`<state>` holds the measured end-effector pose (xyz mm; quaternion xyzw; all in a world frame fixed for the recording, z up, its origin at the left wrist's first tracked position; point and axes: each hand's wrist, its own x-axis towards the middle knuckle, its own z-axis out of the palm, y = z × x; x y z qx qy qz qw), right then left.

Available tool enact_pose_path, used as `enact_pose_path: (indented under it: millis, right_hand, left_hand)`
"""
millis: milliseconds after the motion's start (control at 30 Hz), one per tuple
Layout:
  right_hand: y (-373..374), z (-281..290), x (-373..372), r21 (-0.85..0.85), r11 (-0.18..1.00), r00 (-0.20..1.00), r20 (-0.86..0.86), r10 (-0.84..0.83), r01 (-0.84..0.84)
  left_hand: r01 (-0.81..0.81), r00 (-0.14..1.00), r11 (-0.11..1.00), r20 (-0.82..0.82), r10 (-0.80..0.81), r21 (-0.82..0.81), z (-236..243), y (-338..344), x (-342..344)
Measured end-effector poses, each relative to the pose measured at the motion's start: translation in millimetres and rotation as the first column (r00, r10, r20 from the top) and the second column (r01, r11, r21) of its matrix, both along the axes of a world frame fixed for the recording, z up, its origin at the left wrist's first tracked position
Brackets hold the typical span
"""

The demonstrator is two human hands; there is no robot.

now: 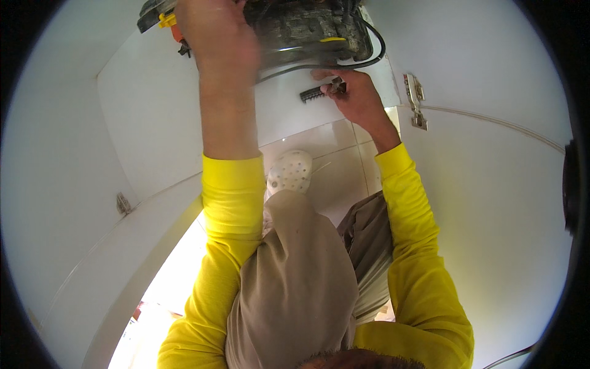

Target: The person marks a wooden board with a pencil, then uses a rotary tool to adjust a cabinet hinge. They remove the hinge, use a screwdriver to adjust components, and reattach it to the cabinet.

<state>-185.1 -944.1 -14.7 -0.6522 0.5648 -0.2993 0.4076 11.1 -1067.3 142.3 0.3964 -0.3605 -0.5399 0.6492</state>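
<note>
My right hand (359,98) has its fingers closed round a small dark object. From its fingertips a short black piece with a row of teeth (312,93) sticks out to the left, over the white cabinet floor. My left hand (222,31) is smeared by motion at the top edge, over the left end of a worn, dirty black bulky object (307,27) with a yellow strip. Its fingers do not show. A black cable (380,52) loops round that object's right side, just above my right hand. Left of my left hand is a yellow and orange part (169,23).
White cabinet panels stand at both sides. Metal hinges show on the right door (416,101) and at the left (123,203). Below the cabinet floor (289,117) are floor tiles (335,160) and my white perforated clog (290,172). My knee rises between my arms.
</note>
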Motion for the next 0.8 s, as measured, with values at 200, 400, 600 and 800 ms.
enact_pose_path:
  millis: [200,400,600,800]
  right_hand:
    - [4.6,-4.3,4.6,0.036,0.999,0.981,-0.195,-0.018,0.026]
    - [5.1,-4.3,-4.8,-0.399,0.915,0.958,-0.28,-0.057,-0.062]
    - [-61.3,36.3,11.4,-0.604,0.774,0.879,-0.457,-0.139,-0.192]
    - [-101.7,26.9,9.2,-0.339,0.847,0.773,-0.622,0.124,-0.409]
  left_hand:
    - [0.071,0.997,0.995,-0.016,-0.072,-0.067,-7.6,6.4,-18.0]
    - [0.072,0.996,0.994,-0.049,-0.076,-0.083,-6.1,15.0,-19.5]
    - [0.052,0.992,0.997,-0.11,-0.057,-0.055,7.8,24.2,8.9]
    - [0.029,0.997,0.991,-0.069,-0.038,-0.133,2.9,30.1,8.8]
